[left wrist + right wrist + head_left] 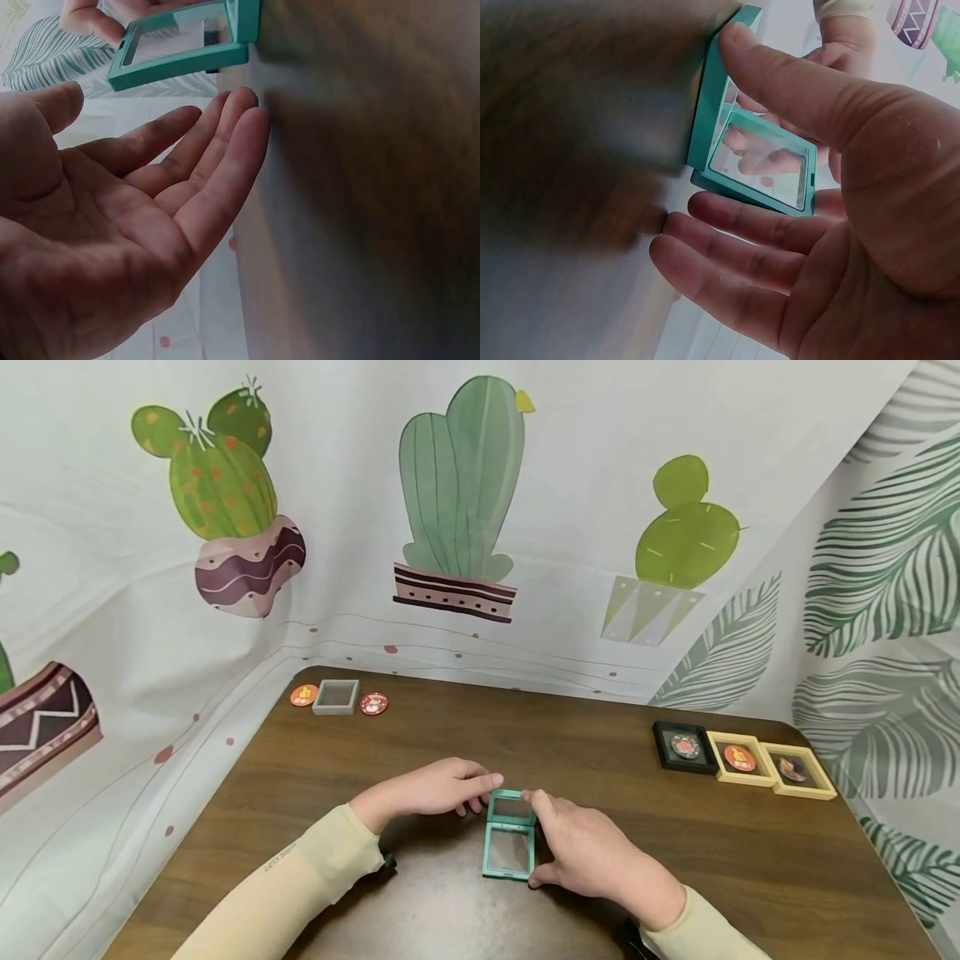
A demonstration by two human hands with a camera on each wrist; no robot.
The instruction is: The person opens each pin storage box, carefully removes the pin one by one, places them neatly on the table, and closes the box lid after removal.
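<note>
A teal hinged display frame (509, 850) with clear film windows stands unfolded on the brown table, its lid (765, 161) tilted up from the flat half. My right hand (588, 847) holds it from the right side. The right thumb (780, 71) lies against the flat half's edge, and the index finger reaches the lid's top corner. To the left of the lid is my left hand (442, 787), fingers loosely bent and the palm bare in the left wrist view. Its thumb tip is close to the lid's upper left corner; whether they touch is unclear.
At the back left, a grey frame (337, 695) lies between an orange round badge (303, 695) and a red round badge (373, 703). A black frame (684, 747) and two cream frames (797, 771), each holding a badge, sit at the right. A cactus-print cloth (337, 527) hangs behind the table.
</note>
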